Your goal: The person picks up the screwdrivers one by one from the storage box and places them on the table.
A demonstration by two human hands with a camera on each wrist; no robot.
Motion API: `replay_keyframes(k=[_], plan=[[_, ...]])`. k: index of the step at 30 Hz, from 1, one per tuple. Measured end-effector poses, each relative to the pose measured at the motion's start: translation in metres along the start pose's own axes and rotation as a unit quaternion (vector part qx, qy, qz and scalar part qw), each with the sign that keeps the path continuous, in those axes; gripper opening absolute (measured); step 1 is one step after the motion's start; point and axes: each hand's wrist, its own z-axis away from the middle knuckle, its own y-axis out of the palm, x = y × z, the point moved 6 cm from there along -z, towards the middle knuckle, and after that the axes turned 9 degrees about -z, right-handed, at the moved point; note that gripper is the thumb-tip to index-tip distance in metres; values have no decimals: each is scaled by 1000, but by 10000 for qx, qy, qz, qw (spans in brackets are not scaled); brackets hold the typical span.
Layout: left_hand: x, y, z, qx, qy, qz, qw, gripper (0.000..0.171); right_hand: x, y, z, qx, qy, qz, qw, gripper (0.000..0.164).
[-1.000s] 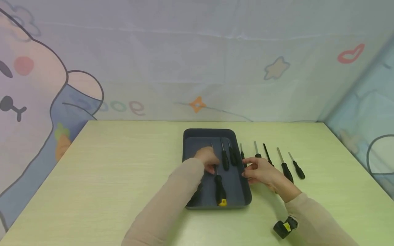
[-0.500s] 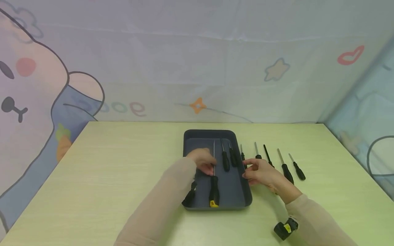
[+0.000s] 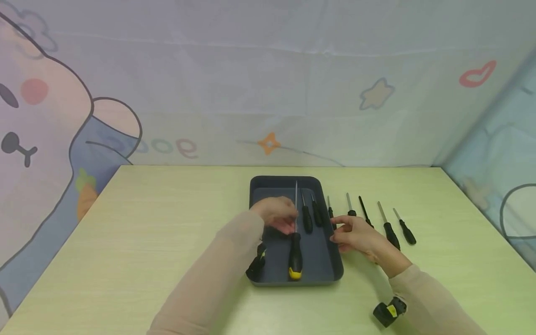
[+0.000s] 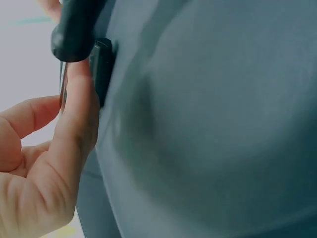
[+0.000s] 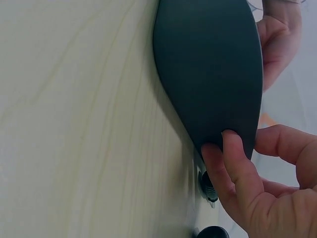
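Our left arm (image 3: 209,274) reaches forward and inward, the left grip (image 3: 275,214) held in a pinch. Our right arm (image 3: 433,300) angles inward too — the right grip (image 3: 356,235) also pinching, its fingers (image 5: 237,163) bent.

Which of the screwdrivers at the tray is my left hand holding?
The screwdriver with the yellow-ended black handle: your left hand pinches its shaft. The two plain black-handled screwdrivers to its right in the tray lie unheld.
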Motion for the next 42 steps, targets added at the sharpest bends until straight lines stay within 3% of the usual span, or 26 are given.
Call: replay_keyframes(k=[9, 21, 30, 42], plan=[[-15, -7, 9, 73, 361, -55, 9993, 6, 0, 0, 0, -26, 9, -13, 10000, 56], [-30, -32, 33, 153, 691, -403, 9967, 16, 0, -1, 0, -5, -3, -39, 10000, 56], [-24, -57, 49, 63, 769, -492, 9958, 26, 0, 0, 0, -29, 39, 21, 10000, 55], [-9, -73, 62, -9, 741, -86, 9972, 29, -2, 0, 1, 6, 91, -136, 9999, 57]])
